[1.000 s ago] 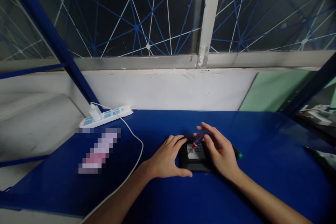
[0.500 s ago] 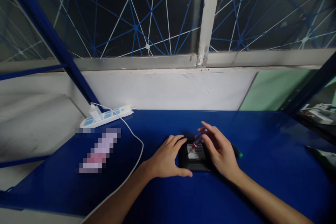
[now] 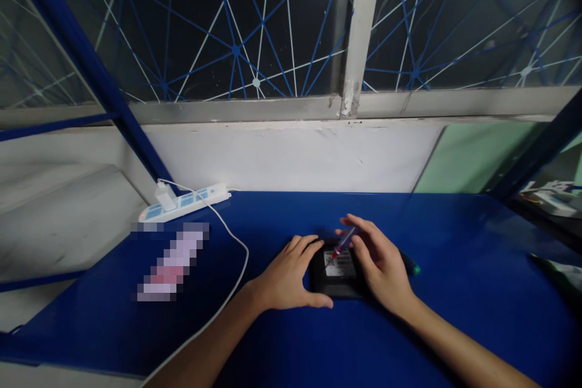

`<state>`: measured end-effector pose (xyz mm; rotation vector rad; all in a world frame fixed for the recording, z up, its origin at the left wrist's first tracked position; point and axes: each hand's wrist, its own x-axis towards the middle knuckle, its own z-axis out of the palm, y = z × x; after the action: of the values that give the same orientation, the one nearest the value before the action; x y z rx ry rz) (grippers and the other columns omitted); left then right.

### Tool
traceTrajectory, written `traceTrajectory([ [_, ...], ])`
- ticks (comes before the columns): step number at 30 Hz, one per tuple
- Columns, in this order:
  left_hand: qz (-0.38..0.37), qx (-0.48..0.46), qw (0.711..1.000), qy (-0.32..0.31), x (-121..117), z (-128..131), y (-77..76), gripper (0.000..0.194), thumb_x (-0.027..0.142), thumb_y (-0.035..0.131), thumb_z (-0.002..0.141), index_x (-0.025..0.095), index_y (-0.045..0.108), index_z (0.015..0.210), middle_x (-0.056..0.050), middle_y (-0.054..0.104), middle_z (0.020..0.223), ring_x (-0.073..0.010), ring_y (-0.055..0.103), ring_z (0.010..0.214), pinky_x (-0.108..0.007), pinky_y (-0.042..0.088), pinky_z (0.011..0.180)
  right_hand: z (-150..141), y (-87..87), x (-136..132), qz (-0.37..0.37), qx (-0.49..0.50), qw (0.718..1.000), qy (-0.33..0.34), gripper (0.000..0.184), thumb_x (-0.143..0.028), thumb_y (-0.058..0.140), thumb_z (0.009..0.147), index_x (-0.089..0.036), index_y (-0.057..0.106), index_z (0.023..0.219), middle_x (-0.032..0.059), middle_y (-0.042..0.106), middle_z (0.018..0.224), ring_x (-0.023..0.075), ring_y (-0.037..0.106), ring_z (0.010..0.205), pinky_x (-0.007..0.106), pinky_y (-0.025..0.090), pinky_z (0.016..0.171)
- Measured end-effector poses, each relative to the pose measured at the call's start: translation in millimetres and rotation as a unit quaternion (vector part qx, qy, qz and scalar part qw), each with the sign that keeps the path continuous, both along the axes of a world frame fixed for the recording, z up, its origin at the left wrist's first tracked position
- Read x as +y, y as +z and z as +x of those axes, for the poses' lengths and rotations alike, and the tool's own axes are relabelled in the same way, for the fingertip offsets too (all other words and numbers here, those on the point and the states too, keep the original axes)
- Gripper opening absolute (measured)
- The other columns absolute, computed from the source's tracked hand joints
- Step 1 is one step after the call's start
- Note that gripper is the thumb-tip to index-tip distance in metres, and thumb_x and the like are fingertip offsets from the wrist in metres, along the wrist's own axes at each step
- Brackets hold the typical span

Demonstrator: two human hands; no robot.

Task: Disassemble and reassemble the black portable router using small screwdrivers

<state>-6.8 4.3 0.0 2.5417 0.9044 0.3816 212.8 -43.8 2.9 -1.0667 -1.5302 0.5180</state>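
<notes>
Blue tabletop [image 3: 273,345] is supporting a black device [image 3: 336,289], label [image 3: 346,265] up, between both hands; the left hand [image 3: 286,276] is resting at its left side, thumb and fingers apart. The right hand [image 3: 386,270] is pinching the screwdriver [image 3: 347,239], whose long axis is slanting down-left towards the label; tip contact is unclear.

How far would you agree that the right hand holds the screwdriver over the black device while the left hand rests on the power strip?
Not quite: the head view shows the left hand resting at the black device, well away from the power strip. The right hand does hold the screwdriver over the device.
</notes>
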Motion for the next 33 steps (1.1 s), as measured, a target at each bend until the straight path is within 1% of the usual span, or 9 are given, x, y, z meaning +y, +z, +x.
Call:
traceTrajectory([
  [5, -0.006, 0.011, 1.0, 0.0, 0, 0, 1.2, 0.106, 0.069, 0.079, 0.066, 0.021, 0.036, 0.15, -0.015, 0.037, 0.154, -0.039, 0.034, 0.14, -0.056, 0.034, 0.115, 1, -4.3, 2, 0.029, 0.006, 0.999, -0.03, 0.027, -0.03, 0.059, 0.096, -0.031, 0.06, 0.122, 0.0065, 0.061, 0.107, 0.0213, 0.067, 0.096, 0.04, 0.059, 0.085],
  [7, -0.003, 0.008, 1.0, -0.001, 0, 0, 0.9, 0.107, 0.069, 0.079, 0.065, 0.021, 0.036, 0.15, -0.015, 0.038, 0.154, -0.0392, 0.035, 0.14, -0.056, 0.035, 0.115, 1, -1.9, 2, 0.028, -0.006, 0.999, -0.025, 0.024, -0.03, 0.058, 0.096, -0.031, 0.061, 0.12, 0.0069, 0.061, 0.11, 0.0219, 0.067, 0.098, 0.04, 0.058, 0.085],
  [12, 0.001, 0.001, 1.0, -0.002, 0, 0, 0.5, 0.106, 0.068, 0.08, 0.065, 0.023, 0.036, 0.15, -0.014, 0.039, 0.153, -0.0392, 0.036, 0.139, -0.057, 0.034, 0.115, 1, 3.3, -1, 0.004, -0.013, 1.0, 0.006, 0.037, -0.029, 0.046, 0.102, -0.034, 0.051, 0.138, 0.0074, 0.063, 0.125, 0.0221, 0.067, 0.109, 0.044, 0.053, 0.097],
  [15, -0.001, 0.005, 1.0, 0.0, 0, 0, 0.6, 0.107, 0.068, 0.08, 0.065, 0.022, 0.036, 0.15, -0.014, 0.038, 0.154, -0.0391, 0.036, 0.139, -0.057, 0.035, 0.115, 1, -1.4, -1, 0.007, -0.018, 1.0, -0.014, 0.038, -0.03, 0.053, 0.099, -0.033, 0.052, 0.137, 0.0064, 0.066, 0.115, 0.0213, 0.068, 0.102, 0.042, 0.055, 0.092],
  [19, 0.003, 0.01, 1.0, -0.002, 0, 0, -0.4, 0.107, 0.068, 0.08, 0.065, 0.02, 0.036, 0.15, -0.015, 0.039, 0.153, -0.0388, 0.036, 0.139, -0.056, 0.036, 0.115, 1, -7.0, 2, 0.034, 0.0, 0.999, -0.042, 0.03, -0.03, 0.062, 0.094, -0.033, 0.059, 0.124, 0.005, 0.062, 0.109, 0.0196, 0.068, 0.093, 0.037, 0.058, 0.082],
  [22, 0.005, 0.01, 1.0, 0.0, 1, 0, -1.2, 0.108, 0.069, 0.08, 0.065, 0.021, 0.035, 0.151, -0.015, 0.038, 0.153, -0.0391, 0.036, 0.139, -0.057, 0.035, 0.115, 1, -3.1, 0, 0.018, 0.006, 1.0, -0.004, 0.026, -0.03, 0.056, 0.097, -0.033, 0.059, 0.124, 0.0059, 0.063, 0.116, 0.0202, 0.068, 0.097, 0.038, 0.058, 0.084],
  [25, 0.003, 0.012, 1.0, 0.0, 1, 0, -0.4, 0.108, 0.069, 0.08, 0.065, 0.021, 0.035, 0.151, -0.014, 0.037, 0.155, -0.0382, 0.035, 0.14, -0.055, 0.034, 0.116, -1, 1.3, -3, -0.011, 0.009, 1.0, 0.014, 0.034, -0.031, 0.049, 0.101, -0.034, 0.053, 0.134, 0.0076, 0.062, 0.129, 0.0215, 0.069, 0.103, 0.04, 0.058, 0.089],
  [28, -0.001, 0.013, 1.0, -0.001, 0, 0, 0.8, 0.107, 0.069, 0.079, 0.065, 0.023, 0.035, 0.151, -0.014, 0.037, 0.154, -0.0385, 0.035, 0.14, -0.056, 0.034, 0.115, -1, -1.0, -3, -0.01, -0.002, 1.0, -0.007, 0.039, -0.031, 0.053, 0.099, -0.033, 0.05, 0.138, 0.0076, 0.068, 0.119, 0.022, 0.07, 0.1, 0.041, 0.058, 0.088],
  [33, -0.002, 0.013, 1.0, 0.0, 1, -1, -1.5, 0.109, 0.069, 0.079, 0.065, 0.021, 0.035, 0.151, -0.015, 0.037, 0.154, -0.0393, 0.034, 0.14, -0.056, 0.035, 0.115, 3, -8.8, 2, 0.037, -0.022, 0.998, -0.038, 0.034, -0.031, 0.065, 0.092, -0.032, 0.058, 0.125, 0.0051, 0.065, 0.106, 0.0198, 0.069, 0.088, 0.038, 0.059, 0.082],
])
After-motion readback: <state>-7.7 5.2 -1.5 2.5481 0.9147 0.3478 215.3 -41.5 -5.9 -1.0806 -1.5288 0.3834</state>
